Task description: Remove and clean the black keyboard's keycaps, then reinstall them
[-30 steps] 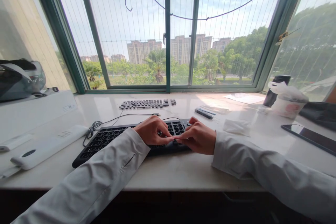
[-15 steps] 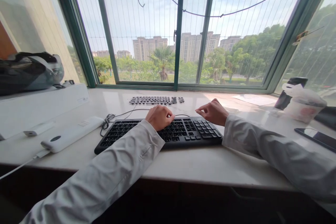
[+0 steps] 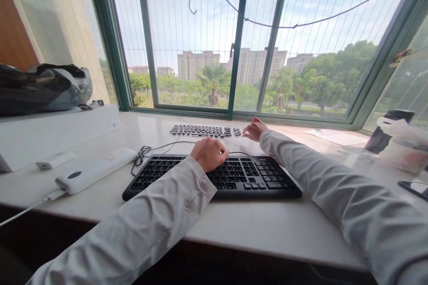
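A black keyboard (image 3: 234,192) lies across the desk, with many bare key sockets in its main block and keycaps on the number pad at its right. My left hand (image 3: 207,155) rests over its upper middle, fingers curled closed; whatever they hold, if anything, is hidden. Beyond the keyboard, loose black keycaps (image 3: 200,131) are laid out in rows. My right hand (image 3: 254,130) is stretched out to the right end of these rows, fingers bent downward and the tips slightly apart, close beside a small group of keycaps (image 3: 237,132).
On the left are a white power bank (image 3: 95,171) with a cable, a small white block (image 3: 55,160) and a white box (image 3: 60,131) under a dark helmet-like object (image 3: 43,89). A wrapped cup (image 3: 403,151), phone (image 3: 416,188) and paper (image 3: 336,136) lie right. A coiled cable (image 3: 142,155) sits behind the keyboard.
My hands were together over the keyboard's right part. My right hand has parted from the left and moved forward to the loose keycaps. My left hand stays over the keyboard. The view has swung left.
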`<state>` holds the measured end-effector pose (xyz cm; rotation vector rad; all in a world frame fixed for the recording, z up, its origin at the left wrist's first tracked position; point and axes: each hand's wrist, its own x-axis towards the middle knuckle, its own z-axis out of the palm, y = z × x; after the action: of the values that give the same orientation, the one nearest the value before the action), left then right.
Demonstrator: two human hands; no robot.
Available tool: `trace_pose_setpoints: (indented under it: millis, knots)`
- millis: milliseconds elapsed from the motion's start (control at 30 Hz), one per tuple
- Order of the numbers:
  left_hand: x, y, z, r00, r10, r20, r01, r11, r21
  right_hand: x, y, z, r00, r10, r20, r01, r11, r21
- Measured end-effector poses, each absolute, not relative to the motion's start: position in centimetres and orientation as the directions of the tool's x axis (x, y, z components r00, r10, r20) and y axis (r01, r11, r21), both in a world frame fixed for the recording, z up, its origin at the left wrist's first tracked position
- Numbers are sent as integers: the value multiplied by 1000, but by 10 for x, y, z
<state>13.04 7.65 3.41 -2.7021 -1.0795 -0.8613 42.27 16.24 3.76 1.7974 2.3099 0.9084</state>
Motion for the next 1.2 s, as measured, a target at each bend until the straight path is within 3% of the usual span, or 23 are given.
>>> trace_pose_setpoints:
  millis: [500,867,1100,1200]
  knots:
    - [130,73,36,607,587,536,669,-741,54,411,198,18,-384,891,243,764,159,625]
    - [130,74,34,615,579,536,669,-743,35,403,194,17,-418,880,226,733,180,656]
    - [130,74,36,623,571,535,657,-753,39,402,160,40,-435,862,260,763,199,615]
    - [131,73,37,628,555,545,637,-770,49,398,113,52,-453,811,370,840,248,483]
